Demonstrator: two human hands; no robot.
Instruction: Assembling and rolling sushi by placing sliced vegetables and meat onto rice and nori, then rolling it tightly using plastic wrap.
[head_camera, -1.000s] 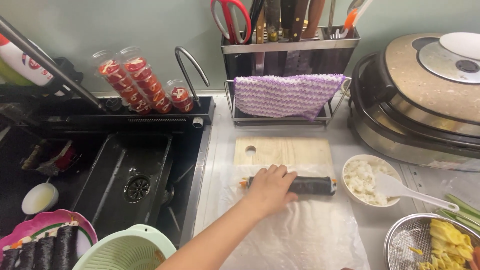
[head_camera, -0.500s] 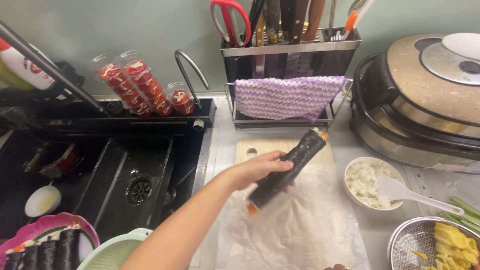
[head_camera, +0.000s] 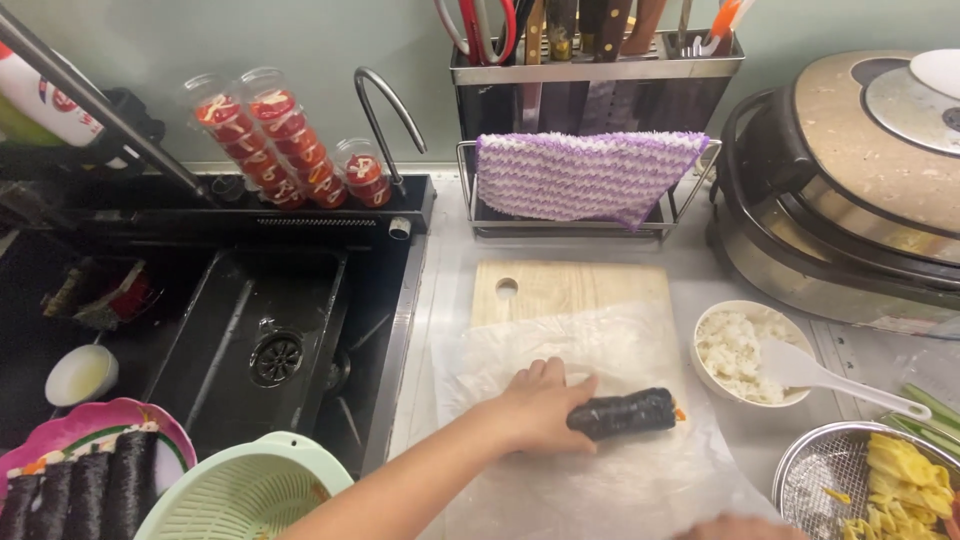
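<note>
Now, left hand (head_camera: 535, 410) gripping seaweed roll (head_camera: 625, 412), on plastic wrap (head_camera: 600, 480)

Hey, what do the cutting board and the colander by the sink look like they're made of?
Cutting board: pale unfinished wood, going by its visible grain and matte surface. Colander: most likely moulded plastic, given its mint green colour, smooth soft sheen and slotted walls.

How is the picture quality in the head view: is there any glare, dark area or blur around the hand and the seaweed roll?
Head view: even, soft light; the left hand and the seaweed roll it grips are sharp. The clear wrap and the rice cooker show pale sheen. The black sink is dark, with little detail. The right hand is cut off at the bottom edge.
</note>
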